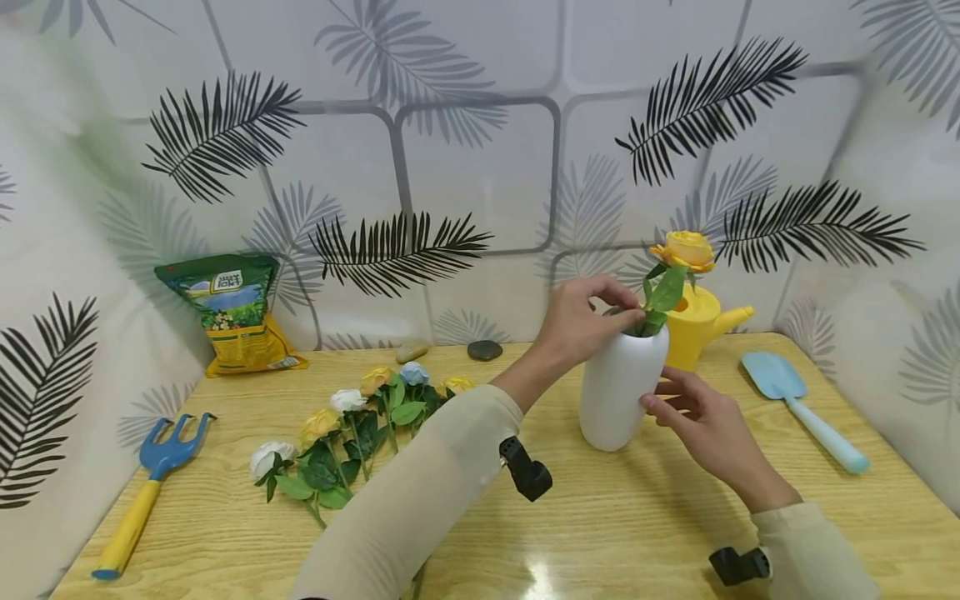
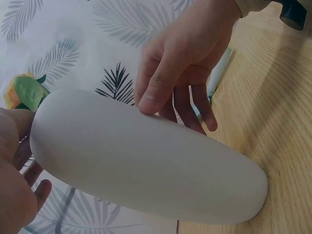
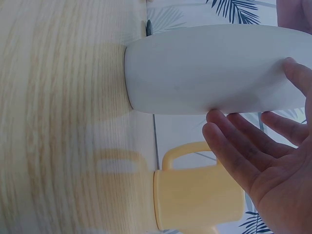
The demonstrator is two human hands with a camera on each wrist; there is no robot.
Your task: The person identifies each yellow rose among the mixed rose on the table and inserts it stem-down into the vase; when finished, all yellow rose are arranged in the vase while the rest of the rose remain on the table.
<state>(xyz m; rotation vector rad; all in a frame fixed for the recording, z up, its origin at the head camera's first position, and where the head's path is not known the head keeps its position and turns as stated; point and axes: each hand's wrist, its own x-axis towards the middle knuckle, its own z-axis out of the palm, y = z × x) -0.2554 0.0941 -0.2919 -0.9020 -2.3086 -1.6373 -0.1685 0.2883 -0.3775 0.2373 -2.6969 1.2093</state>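
A white vase (image 1: 618,387) stands on the wooden table, tilted slightly. At its mouth my left hand (image 1: 588,321) pinches the stem of a yellow rose (image 1: 686,250) among its green leaves; the lower stem is hidden inside the vase. My right hand (image 1: 708,425) touches the vase's right side with thumb and fingertips, its fingers loosely extended rather than wrapped around. In the right wrist view these fingers (image 3: 253,144) lie along the smooth white wall. Behind the vase is a yellow watering can (image 1: 693,325), its spout pointing right.
Artificial roses (image 1: 360,425) in white, yellow and blue lie left of the vase, partly under my left sleeve. A blue hand fork (image 1: 161,483) lies far left, a light-blue trowel (image 1: 806,408) far right. A green-yellow bag (image 1: 240,317) and two stones (image 1: 485,350) sit along the back.
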